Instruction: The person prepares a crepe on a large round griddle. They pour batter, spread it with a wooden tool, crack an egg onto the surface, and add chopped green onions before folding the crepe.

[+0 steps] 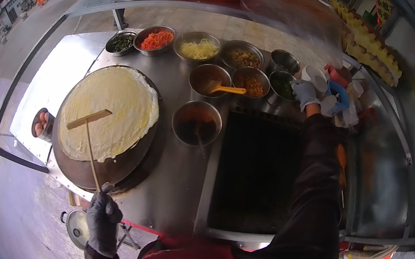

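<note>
My left hand (105,215), in a grey glove, grips the handle of a T-shaped wooden batter spreader (89,119). The spreader's crossbar lies over a thin pale crepe (120,101) with yellow egg streaks, spread on a round dark griddle (87,175). My right arm stretches to the far right, where my gloved right hand (304,93) is at the right rim of a steel bowl of chopped greens (282,85). Its fingertips are too small and blurred to tell whether they hold anything. White tubs (318,80) stand just beyond that hand.
Bowls of shredded carrot (157,40), pale yellow shreds (200,49) and other fillings line the back. A sauce bowl (210,80) holds a yellow-handled brush (229,89); a dark sauce bowl (197,123) sits nearer. A black flat plate (254,171) lies beneath my right arm. Eggs (41,123) stand left.
</note>
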Available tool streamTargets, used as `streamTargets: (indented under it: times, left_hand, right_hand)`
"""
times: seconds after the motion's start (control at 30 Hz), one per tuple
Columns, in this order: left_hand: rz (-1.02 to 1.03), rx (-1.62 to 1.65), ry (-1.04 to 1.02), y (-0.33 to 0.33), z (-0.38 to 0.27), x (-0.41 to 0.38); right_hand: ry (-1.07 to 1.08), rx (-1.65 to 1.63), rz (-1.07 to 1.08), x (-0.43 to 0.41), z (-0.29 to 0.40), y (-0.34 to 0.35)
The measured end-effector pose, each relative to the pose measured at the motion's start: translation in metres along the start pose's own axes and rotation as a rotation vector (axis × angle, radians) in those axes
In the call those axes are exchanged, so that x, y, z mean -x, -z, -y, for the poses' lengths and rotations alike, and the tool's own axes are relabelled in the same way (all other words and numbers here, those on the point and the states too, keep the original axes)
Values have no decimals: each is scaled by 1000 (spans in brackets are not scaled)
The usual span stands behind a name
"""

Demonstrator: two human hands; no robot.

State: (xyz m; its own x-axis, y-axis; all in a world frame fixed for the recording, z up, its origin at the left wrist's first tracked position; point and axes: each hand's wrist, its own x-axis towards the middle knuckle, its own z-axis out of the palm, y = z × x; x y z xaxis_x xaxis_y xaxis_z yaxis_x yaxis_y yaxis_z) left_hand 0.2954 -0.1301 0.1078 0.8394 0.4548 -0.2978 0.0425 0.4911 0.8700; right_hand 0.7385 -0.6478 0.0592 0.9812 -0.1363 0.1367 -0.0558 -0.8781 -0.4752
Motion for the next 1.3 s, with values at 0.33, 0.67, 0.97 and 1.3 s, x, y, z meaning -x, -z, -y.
streamTargets:
  times: [0.33, 0.67, 0.97, 1.3]
  left_hand:
    - [-223, -195, -45, -32, -12, -12]
    - [-151, -537, -160, -32, -5, -42]
    - [-252, -274, -57, -45, -12, -36]
    - [-306, -271, -60, -46, -20, -29]
  right_hand:
    - [56, 57, -17, -78, 50, -72]
    - [-75, 370, 218, -136, 7, -95]
    - [17, 520, 246, -150, 7, -116]
    - [218, 263, -105, -178, -27, -129]
